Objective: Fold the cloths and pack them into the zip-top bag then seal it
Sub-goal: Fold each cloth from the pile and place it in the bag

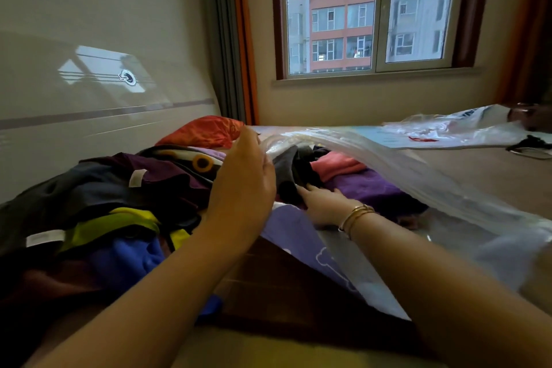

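A large clear zip-top bag (418, 176) lies on the bed with its mouth facing me. My left hand (243, 176) lifts the bag's upper lip, thumb and fingers pinching the plastic edge. My right hand (321, 202), with gold bangles at the wrist, reaches inside the mouth and rests flat against a dark folded cloth (291, 170). Inside the bag lie a pink cloth (337, 166) and a purple cloth (367, 188). A heap of unfolded cloths (119, 197) in black, maroon, yellow-green and blue sits to the left.
An orange cloth (206, 130) lies behind the heap. Another plastic bag (448, 128) lies at the far right of the bed, with another person's hand (525, 116) near it. A white cabinet wall stands on the left and a window behind.
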The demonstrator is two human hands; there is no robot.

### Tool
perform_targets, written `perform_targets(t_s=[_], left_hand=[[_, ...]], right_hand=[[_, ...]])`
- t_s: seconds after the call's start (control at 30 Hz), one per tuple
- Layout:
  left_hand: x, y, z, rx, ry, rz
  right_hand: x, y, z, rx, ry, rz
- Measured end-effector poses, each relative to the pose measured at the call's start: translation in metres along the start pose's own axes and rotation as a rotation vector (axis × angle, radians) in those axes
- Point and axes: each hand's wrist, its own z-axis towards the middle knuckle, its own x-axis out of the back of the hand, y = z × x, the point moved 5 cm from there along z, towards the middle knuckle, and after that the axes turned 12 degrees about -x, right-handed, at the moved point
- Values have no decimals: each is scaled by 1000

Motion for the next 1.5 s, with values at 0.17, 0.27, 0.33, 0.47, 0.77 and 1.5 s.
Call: perform_targets(t_s=[0.17, 0.27, 0.33, 0.47, 0.77, 1.5], left_hand=[[6, 13, -16, 68, -59, -22], [13, 24, -34, 169, -78, -69], [20, 33, -49, 219, -76, -112], [40, 46, -87, 326, -73, -172], [144, -15, -167, 732, 162, -254], [134, -36, -204, 812, -81, -272]], right_hand=[[19, 6, -86, 38, 126, 251], [31, 7, -149, 8, 239, 406], [35, 3, -189, 15, 327, 541], [30, -20, -244, 86, 429, 637], [-13, -133, -270, 288, 274, 683], [-12, -162, -228, 202, 68, 816]])
